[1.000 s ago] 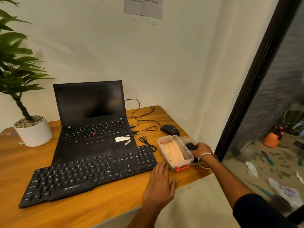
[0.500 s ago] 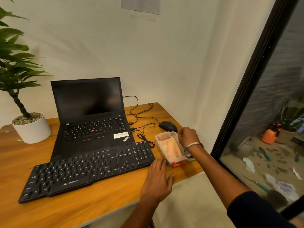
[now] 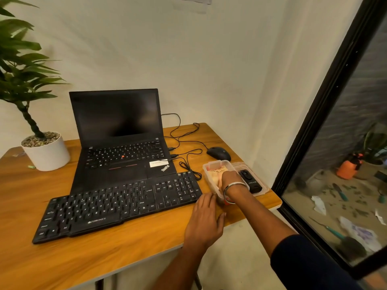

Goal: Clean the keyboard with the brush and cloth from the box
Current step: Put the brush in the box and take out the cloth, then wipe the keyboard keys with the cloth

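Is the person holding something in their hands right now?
The right hand reaches into the clear box onto the peach cloth; its fingers are hidden, so a grip cannot be told. The left hand lies flat on the table, holding nothing.

A wooden desk [image 3: 146,248] with an orange-brown top stands against the wall. At its far left sits a white plant pot [image 3: 47,152]. A black open laptop [image 3: 123,143] rests in the middle, and a black keyboard [image 3: 119,206] lies just in front of it, nearer the edge. At the far right a black mouse [image 3: 218,153] lies with its cables [image 3: 186,143] looping beside the laptop. Near the right edge stands a clear plastic box [image 3: 211,167], with its lid [image 3: 262,190] flat beside it.
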